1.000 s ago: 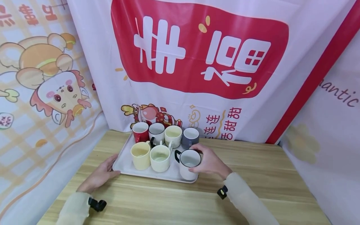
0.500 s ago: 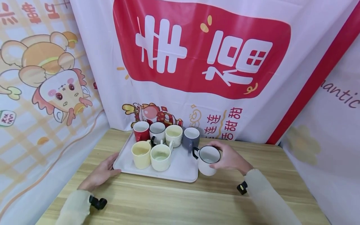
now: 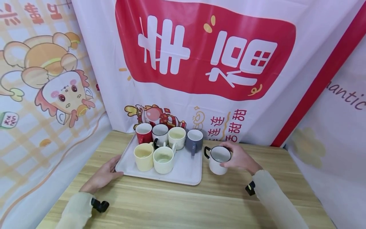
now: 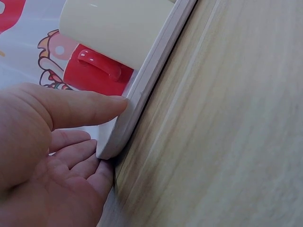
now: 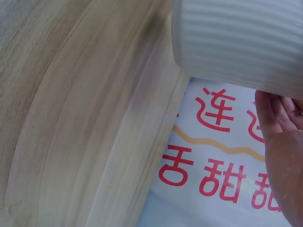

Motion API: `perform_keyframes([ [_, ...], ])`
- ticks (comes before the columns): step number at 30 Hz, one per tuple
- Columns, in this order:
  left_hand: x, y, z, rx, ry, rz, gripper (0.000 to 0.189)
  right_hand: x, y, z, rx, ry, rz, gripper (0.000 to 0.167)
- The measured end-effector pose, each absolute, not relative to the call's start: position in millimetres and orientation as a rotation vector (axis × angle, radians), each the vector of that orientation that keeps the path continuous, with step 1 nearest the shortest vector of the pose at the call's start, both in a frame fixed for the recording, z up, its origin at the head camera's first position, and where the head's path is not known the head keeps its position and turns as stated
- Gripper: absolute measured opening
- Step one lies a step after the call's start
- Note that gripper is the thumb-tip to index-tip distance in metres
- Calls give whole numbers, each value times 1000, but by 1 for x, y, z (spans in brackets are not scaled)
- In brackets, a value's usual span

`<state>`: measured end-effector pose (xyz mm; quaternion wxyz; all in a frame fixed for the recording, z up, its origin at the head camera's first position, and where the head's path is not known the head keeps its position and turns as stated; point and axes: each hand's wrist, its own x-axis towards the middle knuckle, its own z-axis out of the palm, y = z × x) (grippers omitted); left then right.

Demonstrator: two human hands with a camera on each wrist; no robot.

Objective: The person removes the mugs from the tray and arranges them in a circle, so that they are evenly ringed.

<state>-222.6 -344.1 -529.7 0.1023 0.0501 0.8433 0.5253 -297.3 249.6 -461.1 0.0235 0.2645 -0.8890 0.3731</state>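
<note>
My right hand point(image 3: 239, 159) grips a white mug point(image 3: 218, 166) with a black rim and black handle, thumb and fingers on either side near its top. The mug is upright, just right of the tray, close over the table. In the right wrist view its ribbed white side point(image 5: 236, 42) fills the top corner. My left hand point(image 3: 102, 175) holds the near left corner of the white tray point(image 3: 183, 175); the left wrist view puts the thumb point(image 4: 94, 109) on the rim and the fingers at the corner's underside.
On the tray stand a red mug point(image 3: 144, 135), a white black-rimmed mug point(image 3: 160, 136), two cream mugs point(image 3: 176, 140), a pale yellow mug point(image 3: 144, 159) and a grey mug point(image 3: 194, 141). The wooden table point(image 3: 171, 206) backs onto a printed curtain point(image 3: 200, 108).
My right hand has lifted the black-rimmed mug off the tray's near right corner, carried it right past the edge and lowered it. The left hand stays at the tray.
</note>
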Motion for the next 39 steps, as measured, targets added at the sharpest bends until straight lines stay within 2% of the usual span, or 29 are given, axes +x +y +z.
perform_keyframes([
  [13,-220,-343,-526,145,2498,1543,91,-305,256,-469,742,-2829,1128,74],
  [27,-222,-342,-528,71,2500,1490,90,-311,264,-480,802,-2827,1133,72],
  [39,-221,-343,-528,150,2516,1517,90,-309,273,-477,731,-2903,1178,88],
])
